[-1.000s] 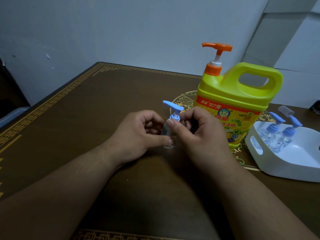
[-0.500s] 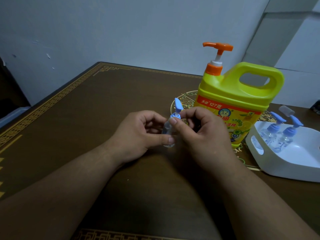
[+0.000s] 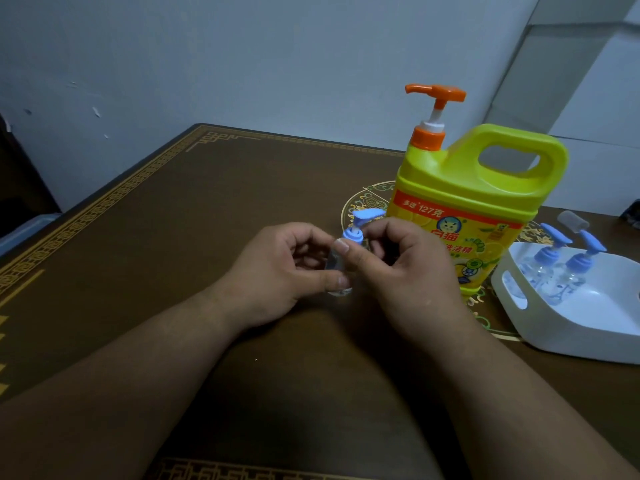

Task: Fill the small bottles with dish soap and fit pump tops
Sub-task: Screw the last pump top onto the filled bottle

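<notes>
Brown table (image 3: 214,216) with gold-patterned border meets a pale blue-grey wall (image 3: 242,57).

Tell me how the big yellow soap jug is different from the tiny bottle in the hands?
The jug is big, yellow and not see-through; the tiny bottle is small and clear. The jug's pump is orange, the bottle's pump top blue. The jug stands alone; the left hand and right hand grip the bottle. Both have pumps.

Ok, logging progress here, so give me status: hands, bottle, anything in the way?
Left hand grips small clear bottle. Right hand pinches its blue pump top. Yellow dish soap jug close behind, not blocking.
</notes>
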A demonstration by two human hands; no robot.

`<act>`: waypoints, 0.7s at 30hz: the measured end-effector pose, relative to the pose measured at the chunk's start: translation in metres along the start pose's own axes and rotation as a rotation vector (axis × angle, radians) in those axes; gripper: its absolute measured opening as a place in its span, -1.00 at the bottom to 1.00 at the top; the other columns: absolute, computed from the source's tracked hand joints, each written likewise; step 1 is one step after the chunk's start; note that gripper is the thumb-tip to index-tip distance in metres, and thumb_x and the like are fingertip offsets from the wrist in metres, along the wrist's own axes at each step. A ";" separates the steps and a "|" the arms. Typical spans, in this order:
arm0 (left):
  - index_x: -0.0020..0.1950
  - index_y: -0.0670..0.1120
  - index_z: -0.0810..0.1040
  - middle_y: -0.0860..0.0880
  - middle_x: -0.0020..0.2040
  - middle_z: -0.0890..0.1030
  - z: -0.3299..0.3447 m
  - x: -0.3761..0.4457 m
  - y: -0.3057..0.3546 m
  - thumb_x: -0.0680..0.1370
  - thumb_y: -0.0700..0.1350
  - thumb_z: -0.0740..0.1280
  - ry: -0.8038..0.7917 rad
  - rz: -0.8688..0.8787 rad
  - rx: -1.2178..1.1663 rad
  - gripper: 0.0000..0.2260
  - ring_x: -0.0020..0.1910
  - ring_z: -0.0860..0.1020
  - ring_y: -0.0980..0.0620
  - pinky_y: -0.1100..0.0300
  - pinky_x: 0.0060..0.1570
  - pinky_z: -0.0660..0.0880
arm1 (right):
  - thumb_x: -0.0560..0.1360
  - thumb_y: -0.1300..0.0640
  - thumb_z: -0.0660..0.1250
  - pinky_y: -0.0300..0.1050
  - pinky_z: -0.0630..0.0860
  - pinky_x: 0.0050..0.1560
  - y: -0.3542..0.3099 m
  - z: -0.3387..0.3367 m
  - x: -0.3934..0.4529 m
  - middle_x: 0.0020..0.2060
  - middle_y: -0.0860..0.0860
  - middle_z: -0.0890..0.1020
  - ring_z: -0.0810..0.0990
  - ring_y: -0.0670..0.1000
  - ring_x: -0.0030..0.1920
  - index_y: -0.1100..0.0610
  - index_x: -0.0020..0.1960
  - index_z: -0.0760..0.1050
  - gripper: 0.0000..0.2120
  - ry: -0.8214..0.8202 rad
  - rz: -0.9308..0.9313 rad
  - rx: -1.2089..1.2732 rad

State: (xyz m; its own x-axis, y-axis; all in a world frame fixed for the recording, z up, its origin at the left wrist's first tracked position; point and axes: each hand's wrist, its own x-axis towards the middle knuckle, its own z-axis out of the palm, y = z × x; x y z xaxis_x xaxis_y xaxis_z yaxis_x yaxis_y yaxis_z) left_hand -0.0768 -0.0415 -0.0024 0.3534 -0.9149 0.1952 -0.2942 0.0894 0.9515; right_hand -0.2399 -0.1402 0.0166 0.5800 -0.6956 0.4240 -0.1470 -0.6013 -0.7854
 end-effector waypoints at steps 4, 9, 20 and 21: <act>0.19 -0.15 0.68 -0.11 0.06 0.77 -0.001 0.000 0.001 0.31 -0.12 0.61 -0.051 -0.017 -0.062 -0.54 0.09 0.73 -0.10 0.05 0.17 0.65 | 0.58 0.02 0.43 -0.25 0.52 -0.22 0.001 -0.007 0.003 -0.17 -0.01 0.67 0.62 -0.07 -0.16 0.04 -0.03 0.67 -0.89 -0.076 -0.016 -0.012; 0.09 -0.11 0.68 -0.06 -0.03 0.77 0.003 -0.001 -0.001 0.28 -0.11 0.62 -0.034 0.015 -0.066 -0.59 -0.07 0.70 0.09 0.18 0.05 0.65 | 0.55 0.04 0.47 -0.26 0.49 -0.30 -0.001 -0.004 0.001 -0.27 0.05 0.64 0.59 0.00 -0.26 0.05 -0.10 0.65 -0.90 -0.027 -0.042 -0.004; 0.02 -0.11 0.67 -0.09 -0.12 0.76 0.009 -0.001 -0.002 0.25 -0.21 0.71 0.090 0.003 -0.016 -0.59 -0.18 0.69 0.08 0.11 -0.11 0.66 | 0.54 0.07 0.48 -0.25 0.49 -0.31 -0.004 -0.001 0.001 -0.27 0.13 0.66 0.59 0.01 -0.27 0.16 -0.14 0.66 -0.83 0.012 -0.027 0.068; -0.01 -0.09 0.66 -0.09 -0.16 0.74 0.009 0.000 -0.003 0.24 -0.25 0.72 0.130 -0.009 0.012 -0.59 -0.21 0.67 0.07 0.08 -0.14 0.65 | 0.54 0.06 0.49 -0.22 0.49 -0.32 -0.003 0.000 0.001 -0.28 0.14 0.66 0.58 0.02 -0.29 0.17 -0.14 0.66 -0.82 0.018 -0.016 0.072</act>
State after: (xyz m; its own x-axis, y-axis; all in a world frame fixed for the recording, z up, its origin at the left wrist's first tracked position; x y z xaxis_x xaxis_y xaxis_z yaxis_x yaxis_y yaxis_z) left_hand -0.0843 -0.0451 -0.0080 0.4676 -0.8570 0.2166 -0.3008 0.0761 0.9506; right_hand -0.2387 -0.1390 0.0192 0.5671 -0.6933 0.4446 -0.0791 -0.5832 -0.8085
